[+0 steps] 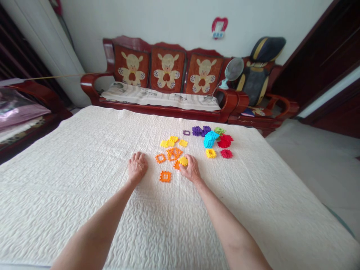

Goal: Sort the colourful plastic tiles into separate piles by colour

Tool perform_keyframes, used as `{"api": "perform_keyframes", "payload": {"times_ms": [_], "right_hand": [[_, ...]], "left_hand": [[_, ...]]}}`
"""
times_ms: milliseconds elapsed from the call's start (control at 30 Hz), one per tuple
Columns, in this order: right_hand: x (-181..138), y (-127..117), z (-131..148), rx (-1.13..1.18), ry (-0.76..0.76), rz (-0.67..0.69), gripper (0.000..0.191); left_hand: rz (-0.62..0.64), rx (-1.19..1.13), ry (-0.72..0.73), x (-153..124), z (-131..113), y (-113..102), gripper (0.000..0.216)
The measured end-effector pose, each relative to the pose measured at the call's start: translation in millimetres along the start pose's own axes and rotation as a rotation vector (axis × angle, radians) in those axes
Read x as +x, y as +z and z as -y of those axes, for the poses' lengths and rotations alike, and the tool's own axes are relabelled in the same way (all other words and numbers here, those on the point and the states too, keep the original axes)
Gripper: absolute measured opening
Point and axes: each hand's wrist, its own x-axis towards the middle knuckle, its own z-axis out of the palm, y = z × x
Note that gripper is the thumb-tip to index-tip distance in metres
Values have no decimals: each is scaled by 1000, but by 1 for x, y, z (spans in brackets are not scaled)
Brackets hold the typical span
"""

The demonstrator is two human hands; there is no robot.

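My right hand [191, 169] closes thumb and fingers on a yellow building piece [183, 161], which overlaps an orange piece [176, 165]. My left hand [137, 166] lies flat on the white quilted cover, holding nothing. Between the hands are an orange square frame [165, 176], another orange frame [160, 158] and a cluster of orange pieces [174, 153]. Just beyond them lie several yellow pieces [169, 143] and a separate yellow one [183, 143]. All have notched edges.
Right of my right hand sit blue pieces [210, 139], red pieces [225, 141], green pieces [219, 131], purple pieces [201, 130] and a yellow frame [210, 153]. A wooden sofa [157, 105] stands behind the quilt-covered surface [84, 150]. A small fan [234, 69] is at its right.
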Motion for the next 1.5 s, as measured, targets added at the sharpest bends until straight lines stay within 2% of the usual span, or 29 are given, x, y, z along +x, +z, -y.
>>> {"api": "perform_keyframes", "payload": {"times_ms": [267,633,833,1000,1167,1267,1367,1500], "right_hand": [[-1,2,-3,-16,18,-1,41],[0,3,-4,70,43,-51,42],[-2,-3,0,131,-83,60,41],[31,5,3,99,-132,38,39],[93,34,11,-75,-74,141,43],[116,49,20,-184,8,237,48],[117,58,30,-219,45,311,45],[94,59,39,-156,-82,305,38]], "left_hand": [[-10,21,-4,1,-2,1,32],[-4,31,-17,3,0,4,30],[-4,25,-18,2,-3,0,30],[-1,23,-12,1,-3,0,30],[-5,45,-4,2,-1,3,31],[-2,48,-8,2,-1,4,32],[7,44,-16,2,-1,3,32],[6,43,-7,2,-2,2,31]]}}
